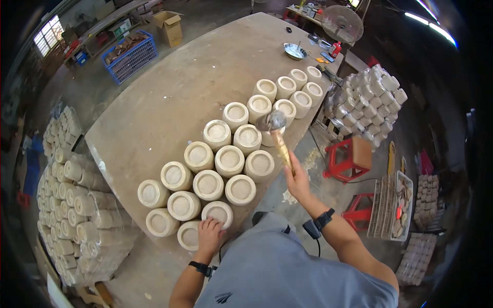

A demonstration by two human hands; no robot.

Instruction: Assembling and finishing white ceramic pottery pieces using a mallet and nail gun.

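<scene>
My right hand (299, 179) is closed round the wooden handle of a hammer (282, 146). The hammer's dark, slightly blurred head hangs over the rows of blocks and partly covers one. My left hand (210, 237) has its fingers bent over the near rim of a pale round block (217, 211) at the table's near edge. Beside it stands another block (189, 235), partly behind that hand. Several such barrel-shaped blocks (229, 160), each with a shallow round recess on top, stand upright in slanting rows along the edge of the table (154, 108).
Wrapped stacks of similar blocks stand at left (77, 215) and right (367, 100). A metal bowl (295, 51) and a red bottle (335, 49) sit at the table's far end. Red stools (340, 158) and a crate (382, 208) are to my right. A blue basket (128, 62) lies beyond the table.
</scene>
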